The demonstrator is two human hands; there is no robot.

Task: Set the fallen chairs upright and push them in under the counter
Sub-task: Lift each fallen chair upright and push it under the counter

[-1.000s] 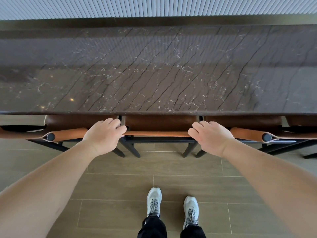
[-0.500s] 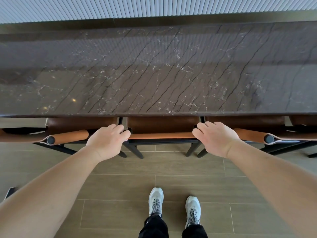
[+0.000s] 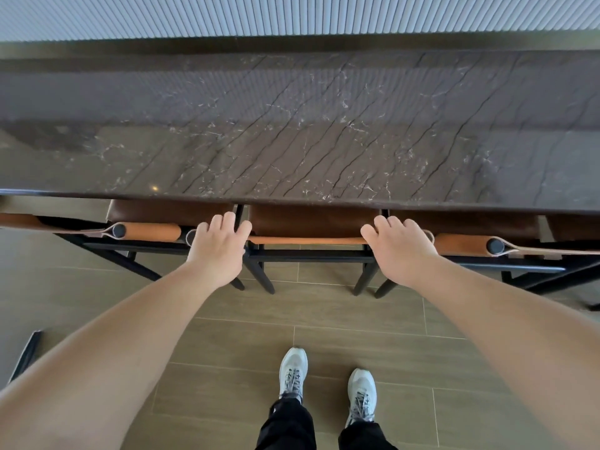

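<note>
Overhead, dark veined marble counter [image 3: 292,131], ribbed wall [image 3: 292,14], wood-look floor tiles [image 3: 227,352]

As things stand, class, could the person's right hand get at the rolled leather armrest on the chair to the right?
Probably yes. The right hand rests on the middle chair's back, right beside the rolled armrest, and nothing lies between them.

The counter [image 3: 292,131] is dark brown marble, crossed by black cracks and fine white veins. The chairs [image 3: 311,222] have brown leather seats, tan-orange back straps and black frames. At 12 o'clock runs a pale ribbed wall [image 3: 292,14]. The floor [image 3: 357,319] is brown wood-grain tile; at 6 o'clock, grey-white shoes [image 3: 293,371] and black trousers [image 3: 289,427].
</note>
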